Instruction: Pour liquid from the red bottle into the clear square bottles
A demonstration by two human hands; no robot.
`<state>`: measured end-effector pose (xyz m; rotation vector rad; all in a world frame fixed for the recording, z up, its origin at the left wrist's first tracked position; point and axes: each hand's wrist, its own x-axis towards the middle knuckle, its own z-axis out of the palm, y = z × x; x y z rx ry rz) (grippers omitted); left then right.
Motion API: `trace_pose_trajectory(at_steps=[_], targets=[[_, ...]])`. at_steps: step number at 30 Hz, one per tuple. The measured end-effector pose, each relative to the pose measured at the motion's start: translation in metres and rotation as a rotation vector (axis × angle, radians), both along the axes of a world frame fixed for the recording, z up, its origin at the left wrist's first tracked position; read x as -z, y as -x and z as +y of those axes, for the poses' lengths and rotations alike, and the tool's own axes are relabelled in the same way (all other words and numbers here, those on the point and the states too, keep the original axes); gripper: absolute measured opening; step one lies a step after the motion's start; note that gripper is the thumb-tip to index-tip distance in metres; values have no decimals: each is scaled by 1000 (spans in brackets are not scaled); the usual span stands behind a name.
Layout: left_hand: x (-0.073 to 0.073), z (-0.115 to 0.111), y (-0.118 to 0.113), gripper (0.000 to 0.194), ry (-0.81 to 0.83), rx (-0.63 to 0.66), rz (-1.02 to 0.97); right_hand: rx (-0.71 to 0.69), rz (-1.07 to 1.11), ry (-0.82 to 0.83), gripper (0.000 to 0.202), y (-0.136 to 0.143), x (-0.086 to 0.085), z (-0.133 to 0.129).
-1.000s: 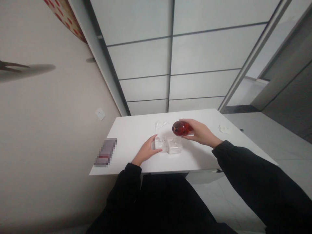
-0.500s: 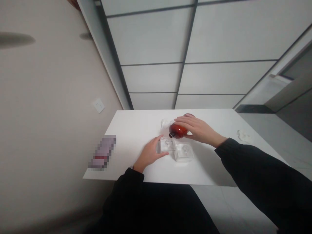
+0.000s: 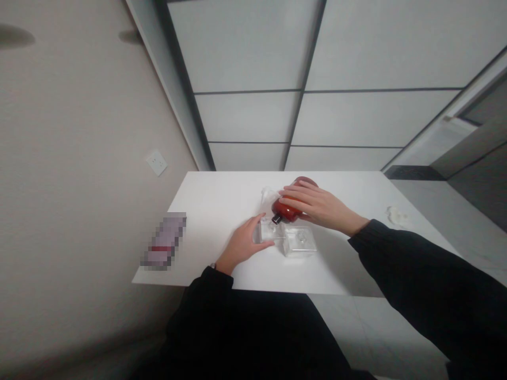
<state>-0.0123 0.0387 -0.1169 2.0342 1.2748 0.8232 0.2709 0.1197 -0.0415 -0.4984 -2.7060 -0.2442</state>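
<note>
Now the right hand (image 3: 327, 208) grips the bottle (image 3: 287, 212), tipped mid-frame by the box (image 3: 270, 234) the left hand (image 3: 242, 245) clamps; can't tell if any is poured

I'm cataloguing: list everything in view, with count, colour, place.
Left clear box: one, colourless, central
Right clear box: one, colourless, central
Bottle: one, red, over left clear box
Crumpled film: one, whitish, behind boxes
Crumpled scrap: one, white, table's right
Pixelated item: one, purplish, table's left
Table: one, white, centre
Socket: one, white, on wall
Wall: one, greyish, left
Panelling: one, pale, behind table
Floor: one, grey, right
Left hand: one, bare, at left clear box
Right hand: one, bare, on bottle
Sleeves: two, black, below
Lap: one, black, bottom
</note>
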Motion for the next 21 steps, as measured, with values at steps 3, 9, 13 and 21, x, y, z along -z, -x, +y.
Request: trace_pose_trajectory(at_steps=[3, 9, 13, 21], targets=[[0, 0, 0, 76, -6, 2, 0, -5, -16, -11, 54, 1, -2, 0], [-1, 0, -1, 76, -10, -3, 4, -6, -38, -17, 53, 4, -7, 0], [-1, -1, -1, 77, -8, -6, 6, -15, -59, -19, 56, 4, -12, -1], [-1, 0, -2, 78, 4, -6, 3, -25, -75, -21, 72, 2, -17, -2]])
